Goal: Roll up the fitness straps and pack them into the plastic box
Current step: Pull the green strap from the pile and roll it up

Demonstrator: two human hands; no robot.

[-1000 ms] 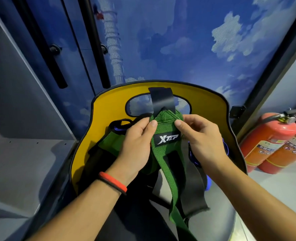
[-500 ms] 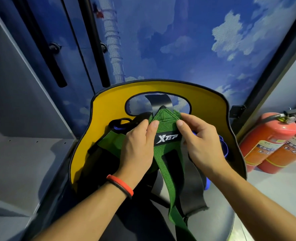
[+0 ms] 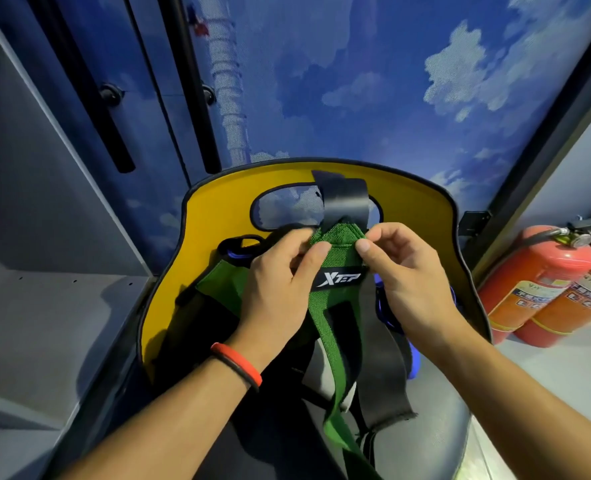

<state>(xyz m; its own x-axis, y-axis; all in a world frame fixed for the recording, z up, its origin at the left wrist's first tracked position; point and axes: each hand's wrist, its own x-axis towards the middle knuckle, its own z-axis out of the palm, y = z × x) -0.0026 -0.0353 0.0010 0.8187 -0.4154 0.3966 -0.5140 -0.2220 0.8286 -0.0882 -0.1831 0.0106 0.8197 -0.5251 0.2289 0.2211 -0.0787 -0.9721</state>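
A green fitness strap (image 3: pixel 325 317) with a black "XTEP" label hangs in front of me over a yellow chair (image 3: pixel 211 244). My left hand (image 3: pixel 280 289) pinches its top left edge, and my right hand (image 3: pixel 405 282) pinches the top right edge. A black flap (image 3: pixel 346 199) stands up above the green top, between my hands. The strap's green tail and a black band (image 3: pixel 380 362) hang down toward the seat. More green strap (image 3: pixel 221 282) and a blue-and-black piece (image 3: pixel 238 247) lie behind my left hand. No plastic box is in view.
Two red fire extinguishers (image 3: pixel 543 282) stand on the floor at the right. A grey shelf unit (image 3: pixel 44 299) fills the left side. Behind the chair is a blue sky-patterned wall with black door handles (image 3: pixel 110 95).
The black flap dropped behind the green top half a second ago and now stands up again. Both hands have shifted slightly along the top edge, still pinching it.
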